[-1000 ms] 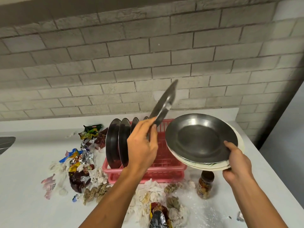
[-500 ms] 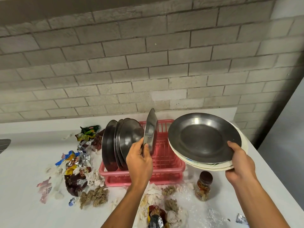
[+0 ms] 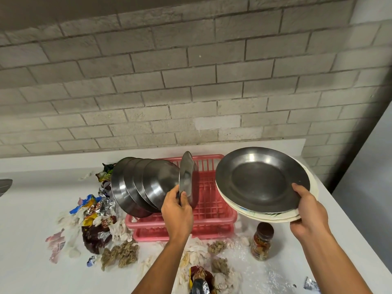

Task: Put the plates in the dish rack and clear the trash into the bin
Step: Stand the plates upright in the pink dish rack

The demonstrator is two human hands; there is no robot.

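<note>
Trash (image 3: 197, 253) lies thickest along the near edge of the white counter (image 3: 27, 219): crumpled tissues, brown clumps and a red-and-gold wrapper (image 3: 200, 276) whose print is too creased to read. Towards the near right corner a small jar (image 3: 262, 244) stands upright with its dark lid on. Its contents are mottled red and pale, and its label cannot be read. The left hand (image 3: 177, 211) pinches the lower rim of a steel plate (image 3: 186, 177) between thumb and curled fingers; the plate stands on edge inside the pink dish rack (image 3: 214, 211). Four more steel plates (image 3: 137, 187) lean together in the rack's left end. The right hand (image 3: 307, 213) grips a stack of plates (image 3: 261, 179) by its near rim, thumb on top. A steel one is uppermost and white ones with a green pattern lie beneath, held just right of the rack. More wrappers (image 3: 95, 211) spread left of the rack; lettering on a green packet (image 3: 105, 176) near its far left corner is illegible. Behind rises a grey brick wall (image 3: 191, 81).
</note>
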